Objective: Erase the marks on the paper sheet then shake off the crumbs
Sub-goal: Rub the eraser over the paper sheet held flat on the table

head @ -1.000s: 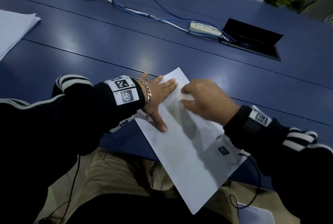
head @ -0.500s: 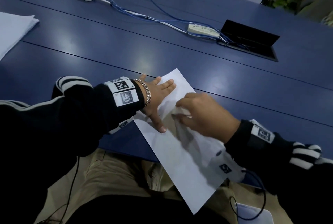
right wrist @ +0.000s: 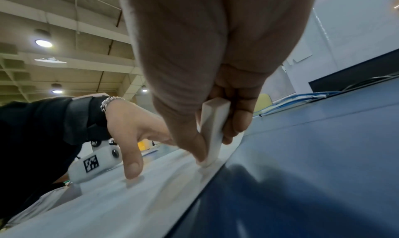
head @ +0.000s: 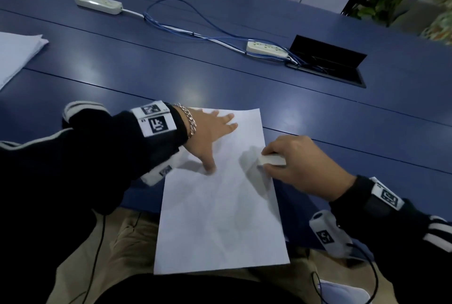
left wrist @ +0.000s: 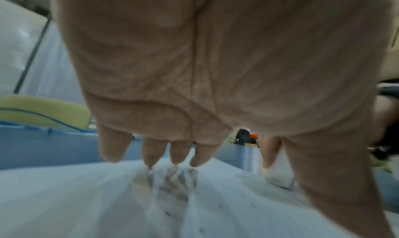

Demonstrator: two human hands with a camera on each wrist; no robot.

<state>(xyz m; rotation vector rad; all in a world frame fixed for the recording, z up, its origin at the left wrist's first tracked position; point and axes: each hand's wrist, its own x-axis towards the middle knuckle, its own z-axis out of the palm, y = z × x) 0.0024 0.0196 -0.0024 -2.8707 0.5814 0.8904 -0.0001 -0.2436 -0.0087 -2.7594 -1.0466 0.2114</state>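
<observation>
A white paper sheet (head: 220, 206) lies on the blue table (head: 171, 71), its near end hanging over the table's front edge above my lap. My left hand (head: 210, 137) presses flat on the sheet's far left part, fingers spread straight. My right hand (head: 293, 164) pinches a white eraser (head: 271, 159) at the sheet's right edge. In the right wrist view the eraser (right wrist: 212, 130) stands on end with its tip touching the paper (right wrist: 129, 199). In the left wrist view grey smudged marks (left wrist: 172, 187) and small dark crumbs show on the paper just ahead of my fingertips.
Two white power strips (head: 97, 3) (head: 266, 49) joined by blue cables (head: 183, 25) lie farther back. A black cable hatch (head: 327, 59) stands open at the back right. A stack of white paper (head: 17, 52) sits at the far left edge.
The sheet has turned from slanted to nearly straight. My right hand moved with the eraser from the sheet's middle to its right edge. My left hand stayed pressed on the paper.
</observation>
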